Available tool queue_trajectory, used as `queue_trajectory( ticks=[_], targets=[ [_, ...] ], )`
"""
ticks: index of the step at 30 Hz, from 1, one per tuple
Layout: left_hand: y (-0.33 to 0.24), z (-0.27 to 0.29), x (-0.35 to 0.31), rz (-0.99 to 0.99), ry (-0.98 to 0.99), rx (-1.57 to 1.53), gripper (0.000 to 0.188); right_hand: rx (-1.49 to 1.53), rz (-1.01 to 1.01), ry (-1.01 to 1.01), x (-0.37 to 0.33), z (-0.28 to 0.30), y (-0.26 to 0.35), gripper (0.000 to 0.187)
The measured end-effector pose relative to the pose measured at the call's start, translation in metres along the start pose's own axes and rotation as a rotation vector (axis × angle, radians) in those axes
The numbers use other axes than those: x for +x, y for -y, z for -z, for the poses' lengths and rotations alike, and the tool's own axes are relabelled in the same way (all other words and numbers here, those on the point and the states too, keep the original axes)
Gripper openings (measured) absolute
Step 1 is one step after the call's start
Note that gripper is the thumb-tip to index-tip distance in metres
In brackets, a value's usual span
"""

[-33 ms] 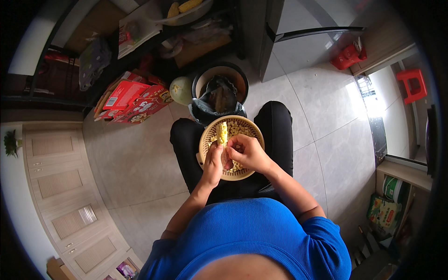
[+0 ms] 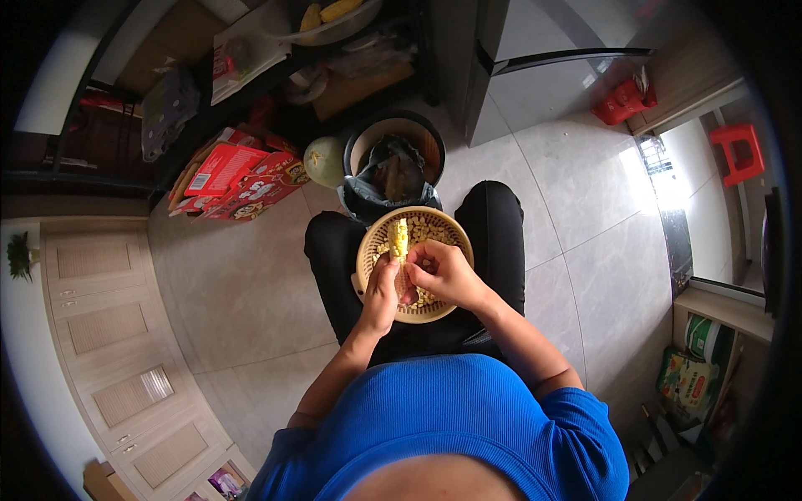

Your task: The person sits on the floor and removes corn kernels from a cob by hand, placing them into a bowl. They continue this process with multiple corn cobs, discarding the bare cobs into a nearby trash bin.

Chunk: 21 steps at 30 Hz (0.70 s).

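Note:
A partly stripped corn cob stands upright over a tan plastic basket. Yellow kernels cover its upper part, while the lower part is bare and pinkish. My left hand is wrapped round the bare lower part. The curled thumb and fingers of my right hand press against the cob's right side, just below the remaining kernels. Loose corn kernels lie in the basket, which rests on my lap between my knees. My hands hide part of the basket and the cob's lower end.
Beyond the basket stands a bin with a dark bag. Left of it are a pale green round melon and flattened red cartons. More corn cobs lie in a bowl on the shelf. A red stool stands far right.

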<state>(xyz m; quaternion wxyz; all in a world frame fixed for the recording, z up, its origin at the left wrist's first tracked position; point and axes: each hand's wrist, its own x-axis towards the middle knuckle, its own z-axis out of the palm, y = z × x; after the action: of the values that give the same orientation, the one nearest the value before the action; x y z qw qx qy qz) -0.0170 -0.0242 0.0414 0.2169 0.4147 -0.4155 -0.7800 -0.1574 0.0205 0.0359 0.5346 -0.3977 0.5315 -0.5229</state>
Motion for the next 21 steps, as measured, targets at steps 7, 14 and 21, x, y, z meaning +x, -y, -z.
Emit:
queue_trajectory(
  ticks=[7,14,21],
  targets=[
    [-0.019,-0.01,-0.01,0.081,0.072,-0.231,0.036,-0.042,-0.042,0.026,0.0,0.008,-0.014,0.009],
    [-0.024,0.005,-0.009,0.126,0.157,-0.244,0.023,-0.831,0.454,0.013,0.001,0.009,-0.049,0.026],
    [-0.004,0.01,-0.011,0.029,0.11,0.053,0.026,0.339,-0.142,-0.037,0.008,0.005,0.004,0.02]
  ],
)
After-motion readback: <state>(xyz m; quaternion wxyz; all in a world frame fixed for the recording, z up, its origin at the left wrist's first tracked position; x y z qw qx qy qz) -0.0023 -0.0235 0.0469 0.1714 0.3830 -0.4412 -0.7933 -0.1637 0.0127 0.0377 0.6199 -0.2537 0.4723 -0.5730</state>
